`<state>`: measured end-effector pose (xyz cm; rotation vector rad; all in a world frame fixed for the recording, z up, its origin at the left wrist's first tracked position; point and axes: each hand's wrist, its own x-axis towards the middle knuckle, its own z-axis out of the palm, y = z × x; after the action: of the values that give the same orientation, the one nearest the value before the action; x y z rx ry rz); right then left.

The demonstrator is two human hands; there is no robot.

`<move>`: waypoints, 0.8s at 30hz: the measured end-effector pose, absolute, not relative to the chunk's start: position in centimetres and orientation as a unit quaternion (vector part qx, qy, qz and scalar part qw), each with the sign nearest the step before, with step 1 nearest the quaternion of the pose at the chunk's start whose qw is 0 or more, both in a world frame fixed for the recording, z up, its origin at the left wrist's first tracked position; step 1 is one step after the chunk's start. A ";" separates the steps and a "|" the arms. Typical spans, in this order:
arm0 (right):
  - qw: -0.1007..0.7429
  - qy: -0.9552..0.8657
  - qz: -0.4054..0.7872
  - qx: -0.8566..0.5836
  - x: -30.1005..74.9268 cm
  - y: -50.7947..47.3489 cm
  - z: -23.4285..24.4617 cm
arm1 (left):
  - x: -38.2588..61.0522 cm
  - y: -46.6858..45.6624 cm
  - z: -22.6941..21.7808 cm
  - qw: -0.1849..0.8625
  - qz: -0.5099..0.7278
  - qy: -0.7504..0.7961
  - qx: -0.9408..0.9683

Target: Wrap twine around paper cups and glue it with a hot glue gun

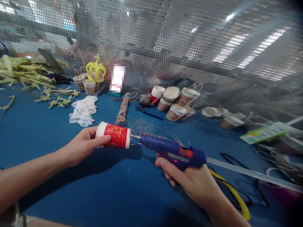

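My left hand (86, 143) is closed around a red and white paper cup (118, 136) with gold writing, tipped on its side above the blue table. In my right hand (182, 176) is a blue hot glue gun (172, 149) with an orange-red switch and a small red light. Its metal nozzle points left and meets, or nearly meets, the cup's base end. A long translucent glue stick (251, 173) runs out of the gun's back. Behind the cup lies a bundle of twine (123, 108). My right fingertips are partly hidden beneath the gun.
Twine-wrapped cups (175, 112) and stacked paper cups (157, 94) stand at the back, near pliers (149, 113). A crumpled white cloth (84, 110), dried husks (26, 71) and a yellow crown (96, 71) are at left. Cables (248, 189) lie at right. A perforated metal screen (151, 41) borders the table.
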<state>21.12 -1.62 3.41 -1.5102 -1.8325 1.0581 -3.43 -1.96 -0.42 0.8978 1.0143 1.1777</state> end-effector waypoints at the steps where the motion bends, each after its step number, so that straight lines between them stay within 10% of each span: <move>1: 0.264 -0.680 0.391 -0.561 21.1 -1.6 3.4 | -3.4 -2.0 -0.4 0.624 0.512 0.441 0.392; 24: 0.247 -0.692 0.382 -0.560 21.2 -1.7 3.2 | -3.5 -2.0 -0.7 0.624 0.512 0.439 0.395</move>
<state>21.24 -1.69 3.24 -1.5273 -1.8879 1.0414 -3.49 -1.95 -0.67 0.9066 1.0083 1.1743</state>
